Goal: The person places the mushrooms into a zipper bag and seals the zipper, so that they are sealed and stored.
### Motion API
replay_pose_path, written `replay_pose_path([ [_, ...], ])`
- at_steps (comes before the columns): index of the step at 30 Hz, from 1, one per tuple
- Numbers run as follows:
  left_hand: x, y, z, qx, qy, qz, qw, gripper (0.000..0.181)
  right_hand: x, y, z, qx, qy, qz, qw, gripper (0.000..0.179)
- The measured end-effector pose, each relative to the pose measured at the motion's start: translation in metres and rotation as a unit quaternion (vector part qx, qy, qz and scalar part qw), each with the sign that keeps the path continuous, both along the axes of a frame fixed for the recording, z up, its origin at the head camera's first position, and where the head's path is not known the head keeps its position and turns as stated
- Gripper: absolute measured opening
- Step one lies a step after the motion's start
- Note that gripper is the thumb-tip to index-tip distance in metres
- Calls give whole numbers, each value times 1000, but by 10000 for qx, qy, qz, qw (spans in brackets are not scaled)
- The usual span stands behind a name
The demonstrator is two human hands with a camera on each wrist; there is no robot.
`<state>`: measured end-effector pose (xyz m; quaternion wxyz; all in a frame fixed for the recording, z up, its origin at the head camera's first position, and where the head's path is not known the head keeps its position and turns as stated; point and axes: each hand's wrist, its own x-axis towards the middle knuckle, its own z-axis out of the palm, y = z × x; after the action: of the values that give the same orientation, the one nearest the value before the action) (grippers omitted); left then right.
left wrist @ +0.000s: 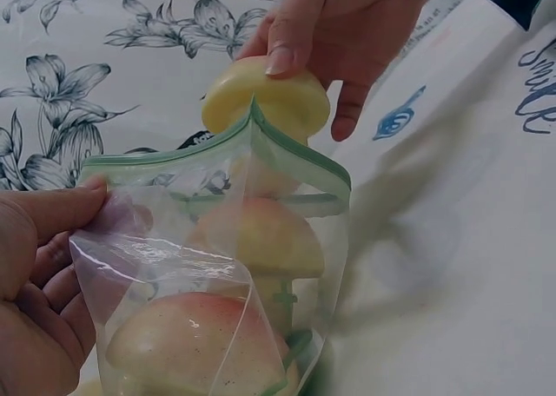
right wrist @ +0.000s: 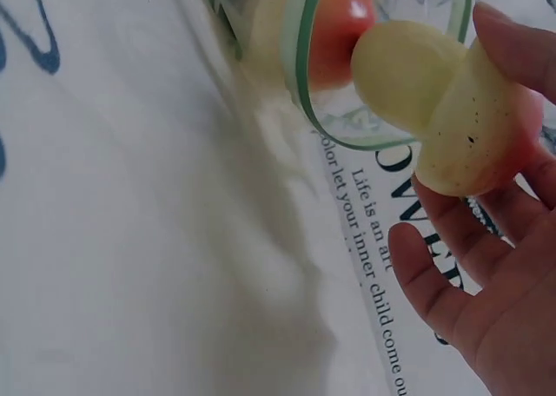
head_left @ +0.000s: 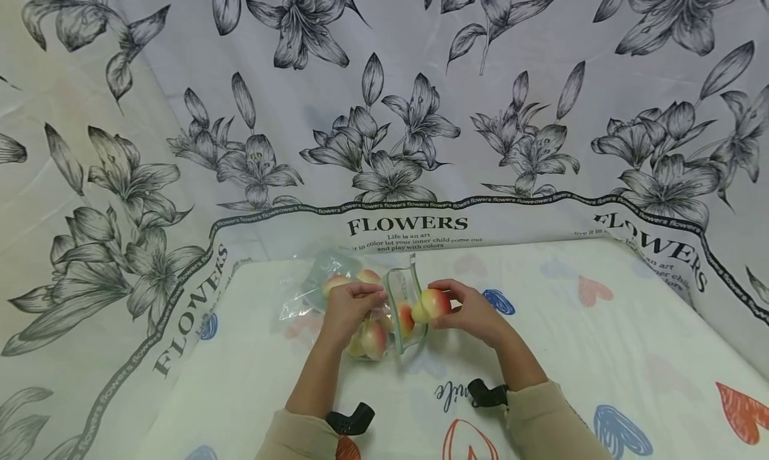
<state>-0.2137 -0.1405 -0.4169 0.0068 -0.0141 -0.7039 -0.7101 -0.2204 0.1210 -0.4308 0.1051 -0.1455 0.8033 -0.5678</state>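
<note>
My right hand [head_left: 471, 313] grips a yellow-and-red toy mushroom [head_left: 436, 304] by its cap. In the right wrist view its pale stem [right wrist: 400, 75] points into the mouth of a clear zip bag [head_left: 405, 283] with a green rim. With thumb and fingers, my left hand [left wrist: 43, 274] pinches the bag's edge, and the mouth stands open toward the right hand. Inside the bag lie several similar mushrooms, among them a large pinkish one [left wrist: 191, 344] nearest the left wrist camera and another [left wrist: 261, 235] closer to the mouth.
Behind my left hand is crumpled clear plastic [head_left: 294, 306] with a greenish patch, and more red-and-yellow pieces [head_left: 368, 276] beside it. The white cloth [head_left: 601, 353] under everything has printed hearts. A curtain with printed flowers [head_left: 396, 146] rises along the back and sides.
</note>
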Motion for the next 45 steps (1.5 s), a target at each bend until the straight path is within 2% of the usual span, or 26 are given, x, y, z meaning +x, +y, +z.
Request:
replay_pose_path([
  [9,1,1,-1,100,-116,-33,9999,21,0,-13,-6,-51,169,358,9992,64],
  [15,1,2,3,9,-164,-60,9998,19,4,-26,-10,44,152,8,9999,68],
  [18,0,2,3,-36,-165,-54,9998,19,6,-34,-12,211,439,-70,9988,68],
  [23,0,3,2,-74,-126,17,9999,20,8,-44,-13,858,912,-279,9917,70],
  [27,1,3,0,-135,-57,43,9999,22,9,-46,-12,1191,698,-640,9884,70],
  [31,1,3,-1,-161,-71,60,9998,22,10,-45,-12,1062,342,-691,9913,68],
  [40,2,3,0,-301,-122,66,9994,22,10,-45,-15,932,359,-866,9912,43],
  [45,2,4,-1,-358,-135,100,9992,23,8,-45,-16,1190,537,-722,9888,38],
])
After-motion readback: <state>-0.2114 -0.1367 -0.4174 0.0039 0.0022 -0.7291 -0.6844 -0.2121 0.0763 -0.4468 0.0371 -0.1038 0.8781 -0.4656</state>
